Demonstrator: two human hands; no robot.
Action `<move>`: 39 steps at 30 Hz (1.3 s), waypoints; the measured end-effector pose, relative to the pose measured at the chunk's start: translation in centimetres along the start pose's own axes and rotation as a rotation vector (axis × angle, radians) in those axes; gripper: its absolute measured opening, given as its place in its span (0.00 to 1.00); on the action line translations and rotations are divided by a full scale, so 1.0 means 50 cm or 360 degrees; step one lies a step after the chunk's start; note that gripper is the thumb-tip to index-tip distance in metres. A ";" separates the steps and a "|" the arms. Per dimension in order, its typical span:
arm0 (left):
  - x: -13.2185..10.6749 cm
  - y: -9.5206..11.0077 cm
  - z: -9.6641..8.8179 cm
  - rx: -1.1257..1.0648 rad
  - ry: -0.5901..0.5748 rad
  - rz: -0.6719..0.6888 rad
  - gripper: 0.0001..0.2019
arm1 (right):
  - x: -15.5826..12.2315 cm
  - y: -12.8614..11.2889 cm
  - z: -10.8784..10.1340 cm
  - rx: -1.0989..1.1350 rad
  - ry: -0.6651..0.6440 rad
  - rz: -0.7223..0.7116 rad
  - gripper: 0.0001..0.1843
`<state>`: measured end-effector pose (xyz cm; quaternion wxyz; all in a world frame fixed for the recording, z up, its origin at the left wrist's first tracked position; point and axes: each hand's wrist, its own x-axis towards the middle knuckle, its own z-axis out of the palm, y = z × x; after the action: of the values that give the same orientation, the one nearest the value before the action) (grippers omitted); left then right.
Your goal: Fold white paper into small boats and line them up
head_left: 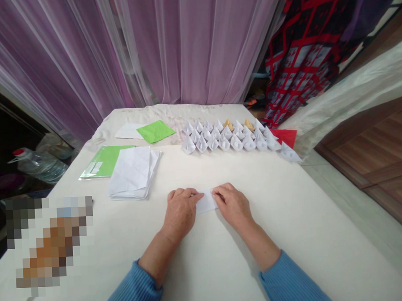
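Note:
A small piece of white paper point(206, 202) lies on the table between my two hands. My left hand point(181, 210) is at its left side, thumb and fingertips pressed together on the paper's upper left edge. At the right side, my right hand point(232, 203) has curled fingers and pinches the upper right corner. My palms partly cover the sheet, so its full shape and any folds are hidden. Beyond my hands stand rows of folded white paper boats point(224, 143), with a yellow paper boat point(249, 125) among them.
A stack of white paper point(130, 171) lies left of my hands, beside a green paper pack point(101, 163). Farther back are a green sheet point(155, 131) and a red sheet point(287, 137). A blurred-out object point(52, 245) rests at the left table edge. A purple curtain point(189, 44) hangs behind.

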<state>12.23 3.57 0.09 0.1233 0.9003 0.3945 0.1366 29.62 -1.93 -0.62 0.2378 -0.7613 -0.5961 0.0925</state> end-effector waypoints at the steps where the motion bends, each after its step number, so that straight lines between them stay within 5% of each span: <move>1: 0.000 0.000 0.001 0.0005 0.0010 0.0005 0.22 | 0.000 0.000 -0.001 -0.0009 -0.0006 -0.0020 0.08; 10: -0.003 -0.013 0.002 -0.0051 0.0023 0.0110 0.16 | 0.000 0.009 -0.019 -0.0083 -0.0191 -0.0140 0.09; 17: -0.004 -0.021 0.010 -0.0028 0.0029 0.0135 0.16 | -0.010 -0.003 -0.010 -0.0237 -0.0077 -0.0196 0.11; 39: -0.003 -0.021 0.010 -0.0037 -0.0012 0.0124 0.17 | 0.001 0.048 -0.046 -0.0006 -0.0336 -0.0218 0.12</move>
<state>11.58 4.09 -0.77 0.1298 0.9140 0.3570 0.1427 32.69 -2.88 0.26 0.1780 -0.7052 -0.6687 0.1545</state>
